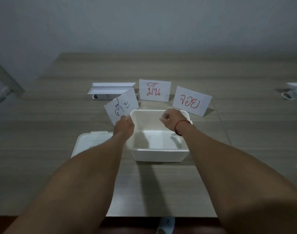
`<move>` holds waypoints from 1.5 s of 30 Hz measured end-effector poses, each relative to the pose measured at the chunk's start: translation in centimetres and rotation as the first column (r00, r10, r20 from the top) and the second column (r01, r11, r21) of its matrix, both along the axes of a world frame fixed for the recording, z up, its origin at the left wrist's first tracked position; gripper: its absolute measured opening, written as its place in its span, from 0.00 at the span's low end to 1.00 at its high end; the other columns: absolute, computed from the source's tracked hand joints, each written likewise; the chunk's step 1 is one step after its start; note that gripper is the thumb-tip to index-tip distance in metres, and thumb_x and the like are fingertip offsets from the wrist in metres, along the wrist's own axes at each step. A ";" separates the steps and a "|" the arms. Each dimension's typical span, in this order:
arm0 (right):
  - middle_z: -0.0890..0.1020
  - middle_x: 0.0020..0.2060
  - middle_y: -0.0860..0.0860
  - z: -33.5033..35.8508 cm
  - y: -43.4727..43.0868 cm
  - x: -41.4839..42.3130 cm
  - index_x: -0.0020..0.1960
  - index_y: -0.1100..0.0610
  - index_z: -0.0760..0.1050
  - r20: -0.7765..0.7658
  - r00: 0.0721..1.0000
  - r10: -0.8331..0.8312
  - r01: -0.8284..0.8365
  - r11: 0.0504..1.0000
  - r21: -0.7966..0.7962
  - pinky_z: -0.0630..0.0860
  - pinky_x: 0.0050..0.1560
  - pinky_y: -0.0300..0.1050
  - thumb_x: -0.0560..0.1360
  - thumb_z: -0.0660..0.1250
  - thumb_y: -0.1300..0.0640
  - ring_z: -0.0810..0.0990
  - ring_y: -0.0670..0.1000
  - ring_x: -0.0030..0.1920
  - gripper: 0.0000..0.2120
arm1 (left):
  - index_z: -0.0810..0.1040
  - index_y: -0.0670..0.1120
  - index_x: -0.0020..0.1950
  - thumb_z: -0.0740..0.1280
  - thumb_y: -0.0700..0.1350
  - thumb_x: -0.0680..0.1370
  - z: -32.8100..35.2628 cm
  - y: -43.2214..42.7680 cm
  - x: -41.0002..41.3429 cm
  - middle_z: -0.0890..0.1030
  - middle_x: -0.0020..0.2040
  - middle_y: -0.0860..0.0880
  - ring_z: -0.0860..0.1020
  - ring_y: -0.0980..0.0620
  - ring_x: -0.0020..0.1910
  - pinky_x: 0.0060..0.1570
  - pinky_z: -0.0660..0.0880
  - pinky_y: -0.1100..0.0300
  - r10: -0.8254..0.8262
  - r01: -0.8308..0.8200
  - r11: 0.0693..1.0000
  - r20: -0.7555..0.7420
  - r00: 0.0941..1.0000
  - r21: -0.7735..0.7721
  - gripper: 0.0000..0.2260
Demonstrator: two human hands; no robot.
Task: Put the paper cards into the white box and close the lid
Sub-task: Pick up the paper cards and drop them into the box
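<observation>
Nearest, on the bench [43, 166]: one lid [87, 142], flat, off, just left of the one white box [158, 153], which stood open and looked empty. Above the box's far half: the right hand [170, 119], loosely curled, grasping nothing, red band at the wrist. At the box's far left corner: the left hand [125, 124], pinched on the lower edge of the blue-lettered card [121, 106], card lifted and tilted, long axis slanting up to the right, just outside the rim. Opening down and to the right of that card, so probably a short carry inward, then release. Beyond the box, two more cards, red-lettered: the middle card [154, 90] propped upright straight behind; the right card [191, 101] propped behind the far right corner, nearer the right hand. Three cards counted in all, none yet in the box. Farther left at the back: one power strip [105, 96] under folded white paper [110, 86].
</observation>
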State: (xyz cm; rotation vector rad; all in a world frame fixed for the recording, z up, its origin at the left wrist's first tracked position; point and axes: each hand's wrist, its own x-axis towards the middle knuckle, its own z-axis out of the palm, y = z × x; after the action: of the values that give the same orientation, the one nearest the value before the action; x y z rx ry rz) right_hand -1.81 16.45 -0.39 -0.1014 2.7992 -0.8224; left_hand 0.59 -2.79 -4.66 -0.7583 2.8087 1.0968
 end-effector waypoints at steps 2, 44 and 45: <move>0.78 0.61 0.55 0.2 0.1 -0.8 0.60 0.56 0.76 -0.112 0.993 -0.035 0.046 0.994 0.094 0.70 0.65 0.51 0.76 0.66 0.53 0.74 0.57 0.63 0.14 | 0.74 0.37 0.62 0.49 0.52 0.82 0.5 -0.9 -1.0 0.78 0.59 0.35 0.76 0.36 0.58 0.57 0.73 0.49 0.016 -0.018 0.997 -0.022 1.000 -0.069 0.22; 0.68 0.71 0.62 -1.0 1.7 -2.8 0.75 0.63 0.55 0.145 0.907 -0.396 0.377 0.915 0.143 0.67 0.70 0.55 0.79 0.57 0.64 0.69 0.61 0.70 0.26 | 0.76 0.43 0.53 0.53 0.55 0.82 10.5 -1.1 -8.3 0.81 0.49 0.43 0.78 0.42 0.49 0.54 0.66 0.51 -0.415 0.054 0.754 -0.412 0.811 -0.655 0.19; 0.70 0.69 0.62 -1.0 1.8 -2.4 0.73 0.64 0.60 0.163 0.899 -0.407 0.389 0.911 0.135 0.69 0.68 0.55 0.79 0.57 0.65 0.71 0.62 0.68 0.23 | 0.76 0.43 0.52 0.52 0.55 0.82 9.8 -0.3 -7.8 0.81 0.47 0.43 0.78 0.42 0.48 0.52 0.67 0.51 -0.452 0.090 0.744 -0.399 0.798 -0.662 0.19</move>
State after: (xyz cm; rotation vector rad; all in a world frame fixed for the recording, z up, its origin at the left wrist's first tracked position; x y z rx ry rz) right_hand -4.23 18.25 -1.39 0.5574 2.7059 -0.7244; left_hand -7.21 -3.12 5.14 0.0502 3.6587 0.3321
